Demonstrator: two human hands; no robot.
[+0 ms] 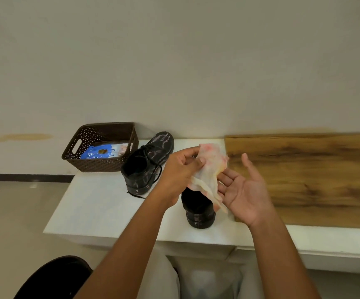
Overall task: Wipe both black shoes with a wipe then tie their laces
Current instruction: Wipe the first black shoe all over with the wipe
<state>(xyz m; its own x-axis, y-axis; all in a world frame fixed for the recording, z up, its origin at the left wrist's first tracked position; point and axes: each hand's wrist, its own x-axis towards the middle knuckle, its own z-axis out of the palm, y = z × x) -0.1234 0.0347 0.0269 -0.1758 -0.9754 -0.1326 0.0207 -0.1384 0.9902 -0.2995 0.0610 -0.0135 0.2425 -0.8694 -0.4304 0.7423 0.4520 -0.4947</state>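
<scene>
So I've got the wipe up in the air over the worktop, pinched in my left hand between thumb and fingers near its top edge. It's crumpled and hangs down, whitish with some pinkish-orange blotches on it. My right hand is open, palm up, fingers spread and relaxed, with the fingertips touching the lower part of the wipe from the right side.

Both shoes are on the white worktop. The left shoe sits further back, toe pointing away toward the wall, with its lace loose and one end trailing off the heel side onto the worktop. It looks streaky on the upper. The right shoe is nearer to me, mostly hidden behind the wipe and my hands, so I only see the heel end and the opening.

Far left on the worktop there's a brown basket, just beside the left shoe, with a blue packet lying in it. A wooden board covers the worktop off to the right.
</scene>
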